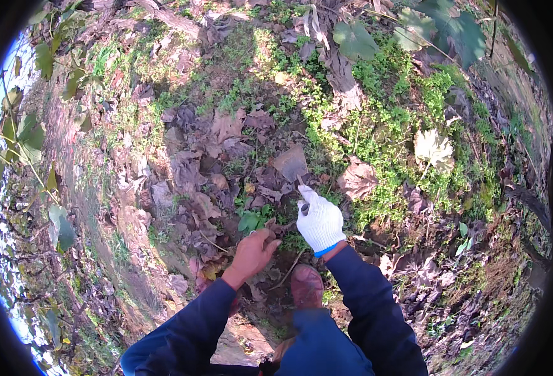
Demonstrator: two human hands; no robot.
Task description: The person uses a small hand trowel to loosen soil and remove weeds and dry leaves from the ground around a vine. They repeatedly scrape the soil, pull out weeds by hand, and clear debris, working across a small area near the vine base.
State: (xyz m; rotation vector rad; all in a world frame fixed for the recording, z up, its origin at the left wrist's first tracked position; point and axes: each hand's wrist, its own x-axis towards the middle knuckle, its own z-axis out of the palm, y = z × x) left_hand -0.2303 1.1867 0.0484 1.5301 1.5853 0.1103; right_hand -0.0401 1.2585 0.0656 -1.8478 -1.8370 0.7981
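My right hand, in a white knit glove with a blue cuff, is closed around the handle of a small hand tool with a flat, squarish blade. The blade points away from me, low over dry leaves; whether it touches the soil is unclear. To the left, my bare left hand is low over the ground with its fingers bent. Just beyond its fingertips grows a broad-leaved green weed. The fingertips are partly hidden, so I cannot tell whether they hold anything.
My shoe stands on the soil between my forearms. Ahead rises a gnarled woody trunk with lobed vine leaves near it. Low green weeds and fallen brown leaves cover the ground. A leafy shoot hangs at left.
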